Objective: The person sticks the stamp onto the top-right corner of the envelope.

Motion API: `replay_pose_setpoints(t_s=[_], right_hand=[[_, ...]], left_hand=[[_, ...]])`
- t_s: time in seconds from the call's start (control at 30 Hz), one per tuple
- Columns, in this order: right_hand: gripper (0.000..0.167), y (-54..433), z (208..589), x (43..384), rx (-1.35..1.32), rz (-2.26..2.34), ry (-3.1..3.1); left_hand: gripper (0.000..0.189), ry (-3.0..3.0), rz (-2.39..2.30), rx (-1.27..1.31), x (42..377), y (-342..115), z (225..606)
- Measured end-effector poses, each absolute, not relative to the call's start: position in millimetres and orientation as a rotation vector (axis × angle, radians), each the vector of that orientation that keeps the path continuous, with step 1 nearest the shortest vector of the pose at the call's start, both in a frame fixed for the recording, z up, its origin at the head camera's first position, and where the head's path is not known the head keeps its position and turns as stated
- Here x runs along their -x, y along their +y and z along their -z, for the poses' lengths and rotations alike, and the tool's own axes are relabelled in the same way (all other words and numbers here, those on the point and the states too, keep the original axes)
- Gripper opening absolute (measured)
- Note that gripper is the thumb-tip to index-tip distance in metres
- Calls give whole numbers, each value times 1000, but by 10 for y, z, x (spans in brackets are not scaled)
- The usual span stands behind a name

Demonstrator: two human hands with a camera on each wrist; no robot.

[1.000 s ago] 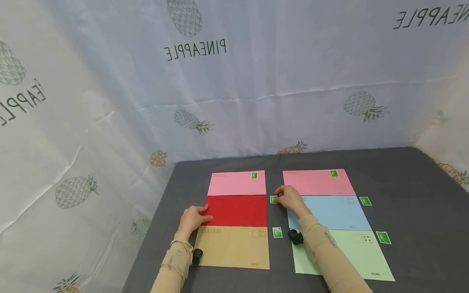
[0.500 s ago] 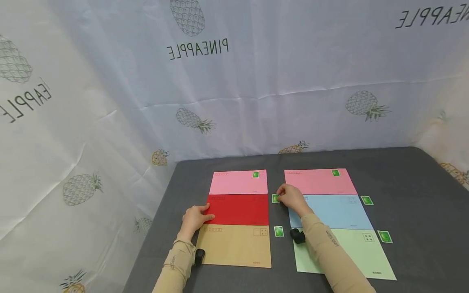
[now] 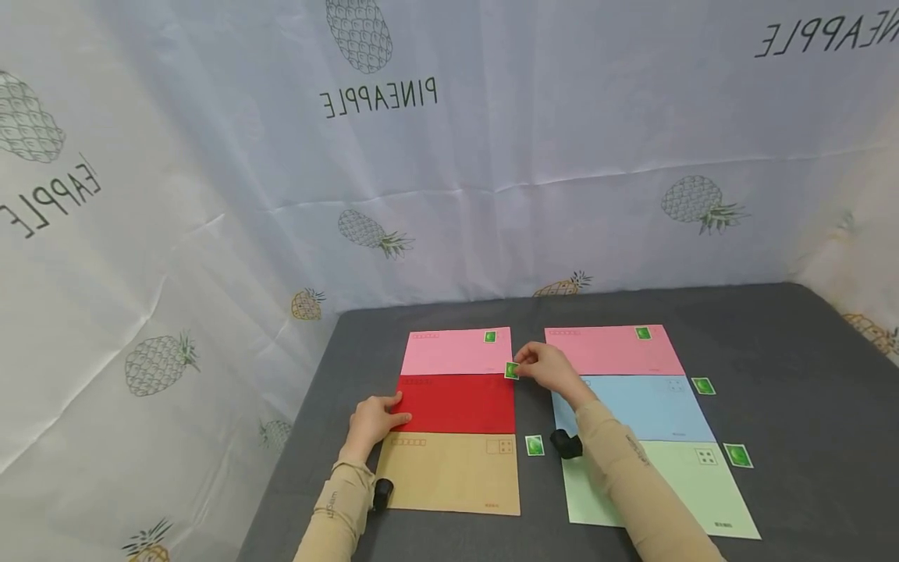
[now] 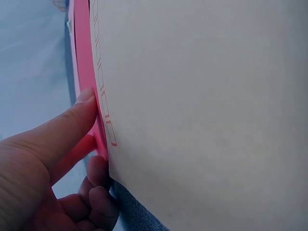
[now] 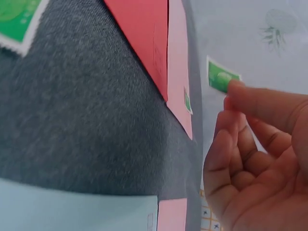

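1. Over the upper right corner of the red envelope (image 3: 456,406), overlapping the lower edge of the left pink envelope (image 3: 449,353) in the head view: the green stamp (image 3: 510,372), probably mid-placement.
2. In the right hand (image 3: 551,368), fingers narrow, pinching that stamp at one end, with most of the green face uncovered.
3. At the red envelope's left edge, the left hand (image 3: 370,422), thumb and index finger spread apart on the paper, apparently for steadying. Press just enough to prevent sliding against the tan envelope (image 3: 448,478).
4. Best to shift slightly toward the tan envelope, clear of the pink, before lowering. Square up with the red edges, taking the affixed stamp (image 3: 490,337) as a pattern.
5. Contact between green stamp and paper: cannot tell. Lower the free end first, let go, then press flat without dragging. Avoid brushing the loose stamp (image 3: 535,446) on the bench (image 3: 542,507).
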State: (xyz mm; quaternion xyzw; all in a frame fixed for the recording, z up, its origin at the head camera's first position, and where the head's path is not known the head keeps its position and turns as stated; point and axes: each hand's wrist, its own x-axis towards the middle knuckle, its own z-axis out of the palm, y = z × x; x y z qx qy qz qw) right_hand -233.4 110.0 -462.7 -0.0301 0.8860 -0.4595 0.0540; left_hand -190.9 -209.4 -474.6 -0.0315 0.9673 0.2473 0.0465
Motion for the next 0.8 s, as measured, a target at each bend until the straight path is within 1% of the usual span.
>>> replay_pose_setpoints(t_s=[0.37, 0.8], right_hand=[[10, 933, 4754, 2453, 317, 1399, 2611], [17, 802, 4876, 2512, 303, 1396, 2633]], left_hand=[[57, 2956, -737, 87, 1905, -2097, 4766], [57, 2957, -761, 97, 1914, -2126, 4776]])
